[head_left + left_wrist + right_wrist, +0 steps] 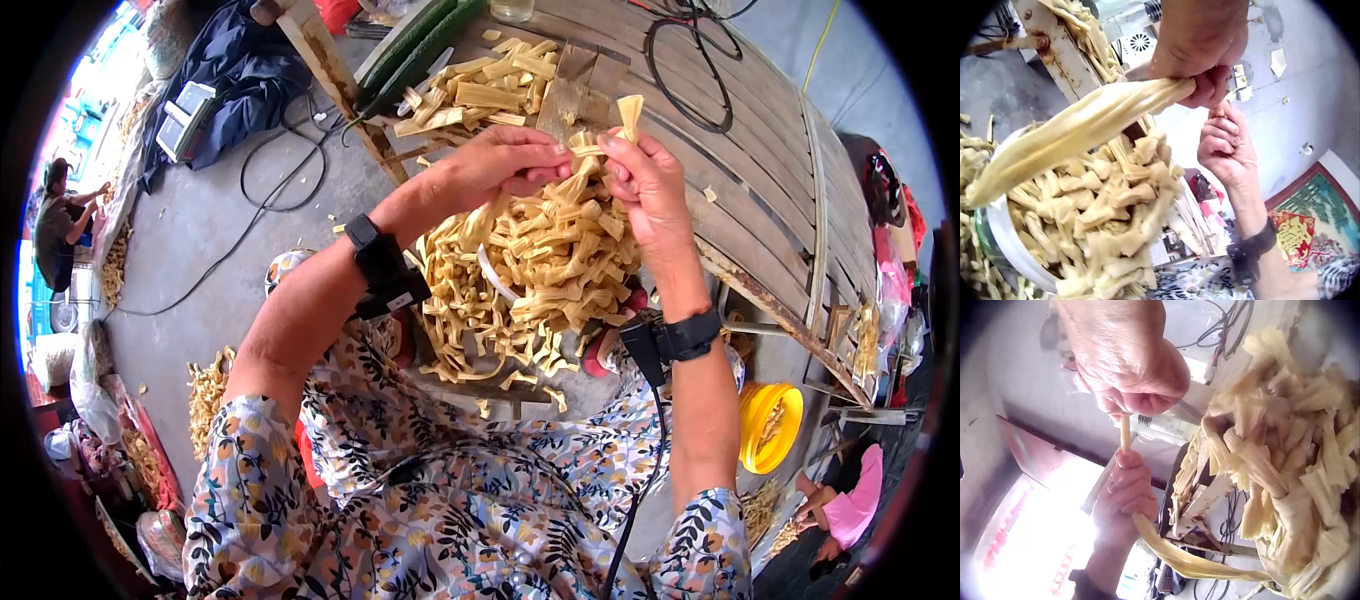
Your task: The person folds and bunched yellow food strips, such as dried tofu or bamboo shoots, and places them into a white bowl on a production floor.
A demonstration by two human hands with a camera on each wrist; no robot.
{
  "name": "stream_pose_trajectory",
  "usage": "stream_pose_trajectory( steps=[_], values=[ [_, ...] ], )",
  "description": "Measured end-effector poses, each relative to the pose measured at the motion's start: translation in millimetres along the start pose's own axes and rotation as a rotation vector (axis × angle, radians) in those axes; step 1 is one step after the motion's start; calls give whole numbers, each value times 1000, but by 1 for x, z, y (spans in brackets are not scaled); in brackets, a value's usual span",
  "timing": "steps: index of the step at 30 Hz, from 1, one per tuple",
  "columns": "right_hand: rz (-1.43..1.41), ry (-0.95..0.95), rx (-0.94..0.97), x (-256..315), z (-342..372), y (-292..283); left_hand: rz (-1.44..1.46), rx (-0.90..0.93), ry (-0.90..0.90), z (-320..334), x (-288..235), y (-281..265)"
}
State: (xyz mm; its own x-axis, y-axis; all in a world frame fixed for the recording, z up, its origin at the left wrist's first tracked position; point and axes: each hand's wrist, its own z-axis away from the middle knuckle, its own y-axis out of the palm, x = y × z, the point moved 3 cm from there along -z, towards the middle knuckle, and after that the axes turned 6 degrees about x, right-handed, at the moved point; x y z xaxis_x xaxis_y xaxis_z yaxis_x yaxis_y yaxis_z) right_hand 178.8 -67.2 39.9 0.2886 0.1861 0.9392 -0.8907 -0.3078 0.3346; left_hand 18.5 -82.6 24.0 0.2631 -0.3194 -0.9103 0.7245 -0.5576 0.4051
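Observation:
A pale yellow, flat dried strip (pixel 1079 128) hangs from the left hand (pixel 515 163), whose curled fingers pinch it. Between the two hands a short, tight stretch of the strip (pixel 1125 433) shows. The right hand (pixel 645 185) pinches the other part, and a fanned end (pixel 629 112) sticks up past its thumb. Both hands are above a big heap of knotted strips (pixel 560 250). In the left wrist view the heap fills a container with a white rim (pixel 1013 240).
Loose flat pieces (pixel 500 85) lie on the slatted wooden surface (pixel 740 150), near long green gourds (pixel 410 55) and a black cable (pixel 655 50). A yellow bucket (pixel 770 428) stands at the right. Other people sit at the far left and lower right.

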Motion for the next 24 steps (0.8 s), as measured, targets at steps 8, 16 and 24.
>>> stream_pose_trajectory(
  steps=[8, 16, 24],
  values=[
    [47, -21, -129, 3, -31, -24, -629, -114, 58, -9, -15, -35],
    [65, -126, -277, -5, -80, -39, -939, -483, 292, -55, -34, -73],
    [201, -122, -311, -32, -100, -54, -953, -557, 306, -76, -13, -88]
  ],
)
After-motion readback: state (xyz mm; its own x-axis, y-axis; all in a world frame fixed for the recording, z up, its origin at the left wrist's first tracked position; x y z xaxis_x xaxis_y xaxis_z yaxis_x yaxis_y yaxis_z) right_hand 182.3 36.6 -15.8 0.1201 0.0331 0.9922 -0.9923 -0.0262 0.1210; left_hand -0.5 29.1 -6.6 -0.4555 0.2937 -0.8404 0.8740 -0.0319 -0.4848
